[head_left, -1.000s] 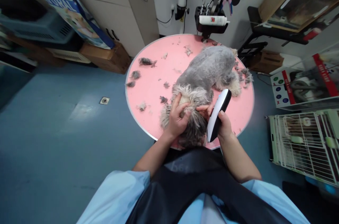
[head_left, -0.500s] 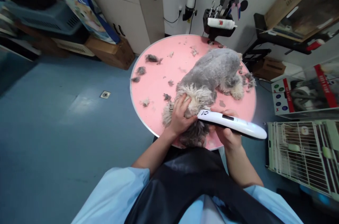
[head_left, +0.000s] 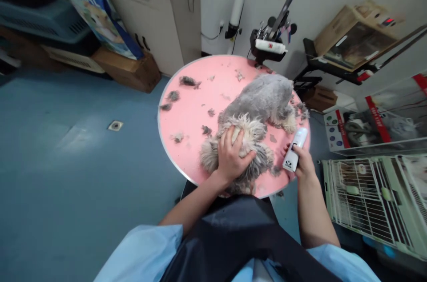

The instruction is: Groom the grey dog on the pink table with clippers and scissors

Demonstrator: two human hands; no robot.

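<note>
Left fingers (head_left: 228,138) are resting spread on shaggy grey-and-cream dog (head_left: 262,97); right fingers (head_left: 300,152) are gripping slim white clipper (head_left: 292,157); grey hair tufts (head_left: 206,130) are littering round pink surface (head_left: 190,119) leftward of both.

The dog (head_left: 262,99) is on the pink worktop (head_left: 191,130), its body running slantwise from the far right to the near edge, head nearest. Its grey back is clipped short and smooth, while the head is shaggy, cream on top and greyer at the sides; the left fingers (head_left: 229,137) lie over the crown. The clipper (head_left: 299,138), slim and white with a dark logo at its nearer end, is tilted in the right fingers (head_left: 299,151), apart from the head.
</note>
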